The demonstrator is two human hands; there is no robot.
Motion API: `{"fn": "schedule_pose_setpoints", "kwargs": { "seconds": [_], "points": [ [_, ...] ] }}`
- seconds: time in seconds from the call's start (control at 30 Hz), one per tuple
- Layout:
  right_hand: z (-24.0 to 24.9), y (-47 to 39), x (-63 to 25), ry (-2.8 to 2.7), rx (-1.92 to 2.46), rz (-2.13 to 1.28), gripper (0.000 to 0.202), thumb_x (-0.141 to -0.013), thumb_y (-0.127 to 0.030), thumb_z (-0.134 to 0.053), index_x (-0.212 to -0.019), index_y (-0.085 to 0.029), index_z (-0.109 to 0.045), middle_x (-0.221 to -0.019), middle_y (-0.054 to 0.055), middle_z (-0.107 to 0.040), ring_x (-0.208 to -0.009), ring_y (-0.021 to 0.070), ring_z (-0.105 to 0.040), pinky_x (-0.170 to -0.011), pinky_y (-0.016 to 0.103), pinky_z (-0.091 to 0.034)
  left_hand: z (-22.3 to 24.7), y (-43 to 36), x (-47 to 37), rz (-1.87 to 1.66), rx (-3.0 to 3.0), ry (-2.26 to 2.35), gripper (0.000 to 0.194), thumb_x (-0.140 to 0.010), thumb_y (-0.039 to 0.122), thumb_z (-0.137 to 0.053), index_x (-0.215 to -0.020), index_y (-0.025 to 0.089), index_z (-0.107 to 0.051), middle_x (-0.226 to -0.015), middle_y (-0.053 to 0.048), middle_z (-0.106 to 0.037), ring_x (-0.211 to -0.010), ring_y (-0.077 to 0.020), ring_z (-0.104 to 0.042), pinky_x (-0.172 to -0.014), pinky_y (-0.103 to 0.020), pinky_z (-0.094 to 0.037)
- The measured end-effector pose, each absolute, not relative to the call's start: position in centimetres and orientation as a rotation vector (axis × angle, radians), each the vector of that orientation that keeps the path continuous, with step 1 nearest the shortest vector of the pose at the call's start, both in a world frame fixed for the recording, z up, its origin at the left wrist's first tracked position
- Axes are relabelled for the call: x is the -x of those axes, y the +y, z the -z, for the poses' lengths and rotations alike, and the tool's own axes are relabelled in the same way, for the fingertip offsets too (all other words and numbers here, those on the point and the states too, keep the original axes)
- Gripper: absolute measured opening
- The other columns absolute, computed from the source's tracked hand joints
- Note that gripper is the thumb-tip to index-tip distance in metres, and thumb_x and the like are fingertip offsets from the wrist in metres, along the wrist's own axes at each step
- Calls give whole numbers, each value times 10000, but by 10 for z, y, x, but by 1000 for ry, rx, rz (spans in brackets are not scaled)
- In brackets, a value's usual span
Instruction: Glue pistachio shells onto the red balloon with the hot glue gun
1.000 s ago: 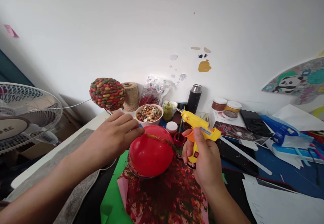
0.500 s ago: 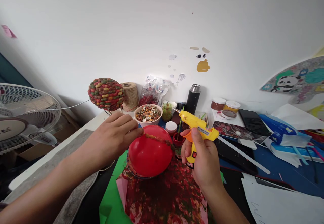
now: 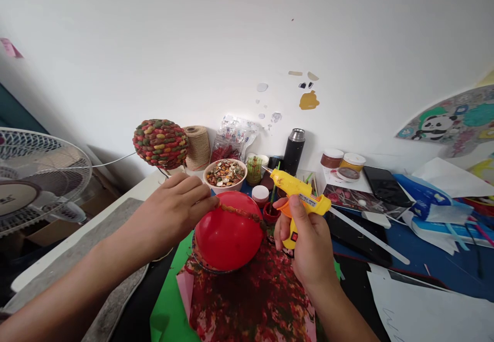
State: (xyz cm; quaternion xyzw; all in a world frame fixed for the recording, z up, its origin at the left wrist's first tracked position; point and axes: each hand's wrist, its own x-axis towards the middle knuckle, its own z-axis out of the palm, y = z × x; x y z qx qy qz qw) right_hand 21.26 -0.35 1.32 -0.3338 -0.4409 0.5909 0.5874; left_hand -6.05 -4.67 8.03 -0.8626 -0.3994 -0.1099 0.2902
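Observation:
A red balloon (image 3: 227,241) rests in a dark-rimmed bowl (image 3: 206,266) in front of me. Across its top runs a knobbly red, orange and green painted cord (image 3: 241,213). My left hand (image 3: 170,208) is closed at the cord's left end, fingertips pinched together beside the balloon; the fingers cover what lies between them. To the right, my right hand (image 3: 314,244) grips a yellow hot glue gun (image 3: 295,190) by its handle. Its nozzle points up and left, apart from the balloon, and a long white glue stick (image 3: 372,236) sticks out behind.
Behind the balloon stand a bowl of mixed shells or stones (image 3: 226,174), a twine spool (image 3: 197,146), a black flask (image 3: 294,151) and paint jars (image 3: 260,194). A colourful knobbly ball (image 3: 160,143) sits at left near a fan (image 3: 38,187). Paint-stained paper (image 3: 250,301) lies in front.
The view has shifted very slightly. My right hand and the glue gun have edged a little left; my left hand stays at the cord's end.

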Motion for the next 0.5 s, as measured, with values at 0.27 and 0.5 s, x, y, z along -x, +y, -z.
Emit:
{"fn": "schedule_pose_setpoints", "kwargs": {
  "seconds": [0.27,0.5],
  "points": [
    [-13,-3,-212,-1070,799,-1346,584,-955,-790,-802,-849,-218,-752,-469,-61,-540,-400,169,-567,-526,320,-522,-88,-46,60,212,2323,-1021,242,-1153,134,-531,-1075,176,-757,-953,-93,-745,-886,-299,-653,-823,-464,-439],
    [-13,-4,-211,-1087,795,-1353,598,-971,-796,-783,-844,-212,-752,-469,-61,-556,-389,159,-584,-543,314,-524,-89,-45,58,188,2365,-1030,241,-1171,158,-522,-1097,184,-750,-945,-76,-742,-867,-282,-646,-814,-441,-438]
  ]
}}
